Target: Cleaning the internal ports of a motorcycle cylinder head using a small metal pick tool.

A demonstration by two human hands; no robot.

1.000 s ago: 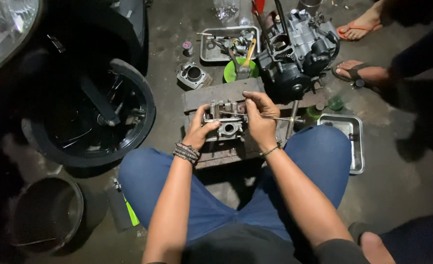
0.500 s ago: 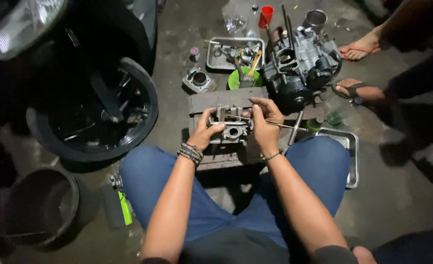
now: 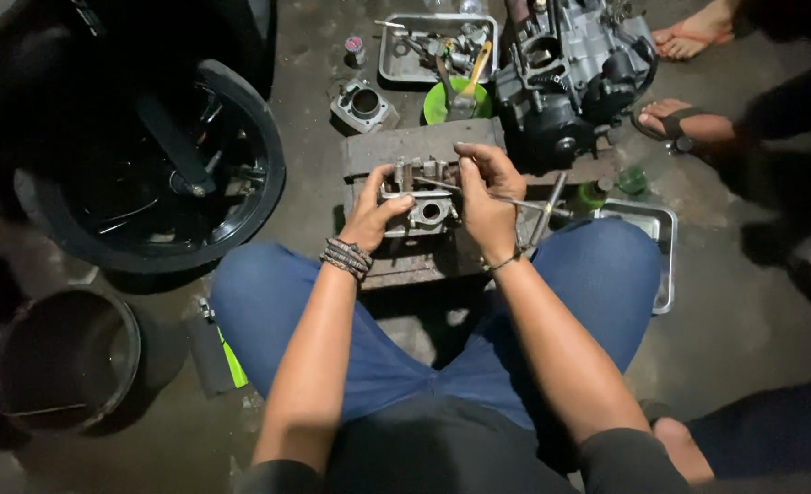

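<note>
1. Your left hand (image 3: 373, 215) clamps around the left end of the metal cylinder head (image 3: 421, 197), thumb over the top, fingers wrapped; it steadies the part so it cannot twist.
2. The cylinder head sits on a worn wooden block (image 3: 419, 151) between your knees, raised off the concrete floor (image 3: 314, 101), which puts it within easy reach.
3. Your right hand (image 3: 488, 197) closes on a thin metal rod tool (image 3: 515, 201), fingertips pinched near the top of the head. The rod's tip is hidden by the fingers; it probably bears on a fitting there.
4. Engine block (image 3: 570, 73) stands just beyond the wooden block, a separate cylinder (image 3: 362, 103) to its left.
5. Metal tray (image 3: 396, 69) of small parts lies at the far side; a second tray (image 3: 653, 229) rests by your right knee.
6. Wheel (image 3: 163, 169) and dark bucket (image 3: 67, 357) lie to your left.
</note>
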